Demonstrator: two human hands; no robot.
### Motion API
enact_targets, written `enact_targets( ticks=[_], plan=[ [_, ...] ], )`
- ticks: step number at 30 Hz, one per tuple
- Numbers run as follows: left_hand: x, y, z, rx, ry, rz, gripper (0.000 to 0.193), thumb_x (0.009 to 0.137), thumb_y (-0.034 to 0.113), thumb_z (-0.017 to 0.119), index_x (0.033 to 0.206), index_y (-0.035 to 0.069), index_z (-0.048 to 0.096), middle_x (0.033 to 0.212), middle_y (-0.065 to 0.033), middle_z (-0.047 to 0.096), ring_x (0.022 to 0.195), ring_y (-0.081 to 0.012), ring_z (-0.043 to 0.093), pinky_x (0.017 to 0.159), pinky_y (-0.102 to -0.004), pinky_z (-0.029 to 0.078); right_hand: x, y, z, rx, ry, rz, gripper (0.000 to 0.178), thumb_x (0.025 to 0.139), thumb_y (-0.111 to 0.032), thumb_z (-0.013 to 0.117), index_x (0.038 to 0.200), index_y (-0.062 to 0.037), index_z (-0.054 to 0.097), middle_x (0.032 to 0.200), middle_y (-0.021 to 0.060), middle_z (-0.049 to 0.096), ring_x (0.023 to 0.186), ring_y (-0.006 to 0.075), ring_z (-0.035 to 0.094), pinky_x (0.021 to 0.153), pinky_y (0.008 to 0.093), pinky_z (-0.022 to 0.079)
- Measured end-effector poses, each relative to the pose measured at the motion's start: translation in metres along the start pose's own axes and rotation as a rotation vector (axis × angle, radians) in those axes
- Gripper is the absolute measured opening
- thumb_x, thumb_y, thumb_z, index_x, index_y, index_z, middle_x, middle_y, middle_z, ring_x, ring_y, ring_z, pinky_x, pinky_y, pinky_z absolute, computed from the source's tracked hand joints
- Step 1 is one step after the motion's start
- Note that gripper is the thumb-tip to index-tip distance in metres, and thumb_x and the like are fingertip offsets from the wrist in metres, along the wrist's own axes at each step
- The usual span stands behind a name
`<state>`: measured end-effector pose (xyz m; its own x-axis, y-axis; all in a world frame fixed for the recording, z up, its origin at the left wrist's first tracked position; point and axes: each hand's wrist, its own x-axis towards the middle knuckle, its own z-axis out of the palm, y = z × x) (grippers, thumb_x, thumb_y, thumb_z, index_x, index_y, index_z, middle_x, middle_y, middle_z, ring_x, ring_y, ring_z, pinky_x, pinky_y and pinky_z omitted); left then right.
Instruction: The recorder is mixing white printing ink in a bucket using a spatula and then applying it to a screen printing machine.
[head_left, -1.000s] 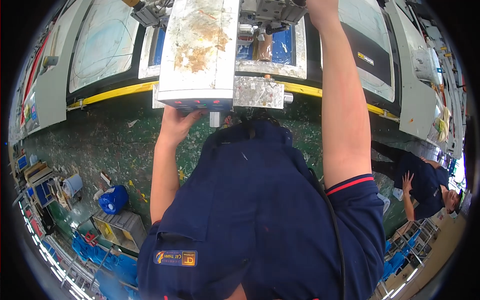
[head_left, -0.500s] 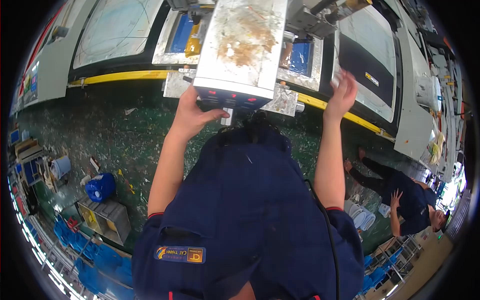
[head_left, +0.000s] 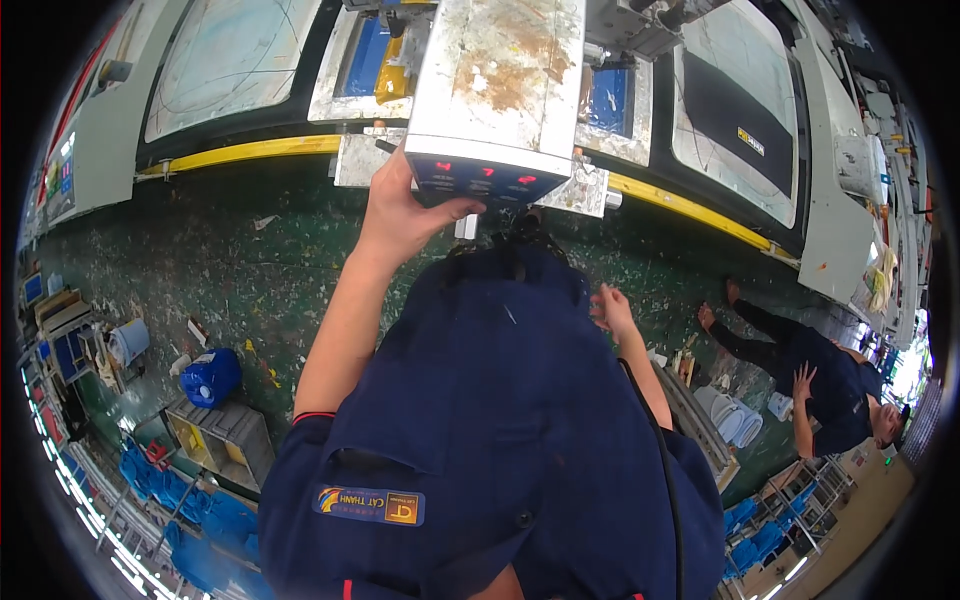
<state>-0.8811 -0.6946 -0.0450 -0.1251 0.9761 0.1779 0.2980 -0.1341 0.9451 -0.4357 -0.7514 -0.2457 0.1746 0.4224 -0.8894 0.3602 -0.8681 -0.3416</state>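
A white box-shaped machine head [head_left: 495, 90], its top stained brown, juts toward me with a dark control panel [head_left: 490, 183] with red lit digits on its near end. My left hand [head_left: 405, 210] grips the panel's left corner. Its thumb lies along the panel's lower edge, and its other fingers are partly hidden at the box's side. A short pale metal bar [head_left: 466, 227] shows just below that thumb. Away from the machine, my right hand [head_left: 613, 310] hangs beside my body, fingers loosely bent and a little apart, with nothing visible in it.
A yellow rail [head_left: 250, 151] runs along the machine bench. A black sheet with a yellow label [head_left: 730, 110] lies on a pale platen to the right. Blue jug [head_left: 210, 378] and grey crate [head_left: 220, 440] stand on the floor at left. Another person [head_left: 820, 375] is at right.
My right hand has come back from near the black sheet and down to my right side. My left hand stays at the panel, its thumb now along the panel's lower edge.
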Motion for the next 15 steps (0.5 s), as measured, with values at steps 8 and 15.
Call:
enact_targets(
  ticks=[8, 15],
  plan=[
    [-0.006, 0.0, 0.011, -0.087, 0.087, 0.017, 0.034, 0.071, 0.002, 0.077, 0.103, 0.001, 0.065, 0.096, -0.0104, 0.071, 0.09, -0.0195, 0.069, 0.082, -0.0326, 0.052, 0.01, 0.001, -0.003, 0.066, 0.02, -0.075, 0.037, 0.099, -0.047, 0.052, 0.119, -0.0158, 0.057, 0.107, -0.0017, 0.067, 0.084, 0.012, 0.063, 0.071, 0.0347, 0.051],
    [-0.019, -0.007, 0.009, -0.266, 0.058, -0.085, 0.036, 0.079, 0.005, 0.074, 0.111, 0.0, 0.059, 0.102, -0.008, 0.067, 0.092, -0.0152, 0.065, 0.081, -0.0301, 0.053, 0.01, -0.027, -0.007, 0.098, 0.035, -0.201, 0.037, 0.1, -0.043, 0.052, 0.125, -0.0162, 0.055, 0.111, -0.0003, 0.068, 0.086, 0.0123, 0.063, 0.075, 0.0344, 0.051]
  ],
)
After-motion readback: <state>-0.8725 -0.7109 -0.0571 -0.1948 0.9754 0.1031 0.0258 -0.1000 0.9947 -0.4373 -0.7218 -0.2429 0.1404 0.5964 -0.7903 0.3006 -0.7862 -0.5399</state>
